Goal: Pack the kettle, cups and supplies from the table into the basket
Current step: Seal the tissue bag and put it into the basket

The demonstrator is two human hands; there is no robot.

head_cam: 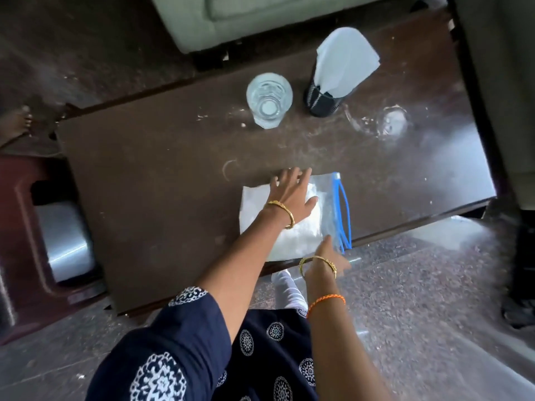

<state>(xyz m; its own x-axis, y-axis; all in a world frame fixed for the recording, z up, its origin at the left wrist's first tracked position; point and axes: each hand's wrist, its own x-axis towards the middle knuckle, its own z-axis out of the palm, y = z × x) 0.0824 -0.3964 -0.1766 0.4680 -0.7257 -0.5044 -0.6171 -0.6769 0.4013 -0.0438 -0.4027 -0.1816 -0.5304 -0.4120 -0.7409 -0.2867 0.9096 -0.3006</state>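
Note:
A clear zip bag with white contents and a blue zipper strip lies at the near edge of the dark wooden table. My left hand presses flat on the bag with its fingers spread. My right hand touches the bag's near corner beside the zipper, one finger straight and the thumb out; its other fingers are hidden. A clear drinking glass stands upright at the table's far side. Next to it a black holder carries white napkins.
A maroon plastic container left of the table holds a shiny steel object. A faint clear glass shape sits at the table's far right. A pale sofa stands beyond, and another person's foot shows at the left.

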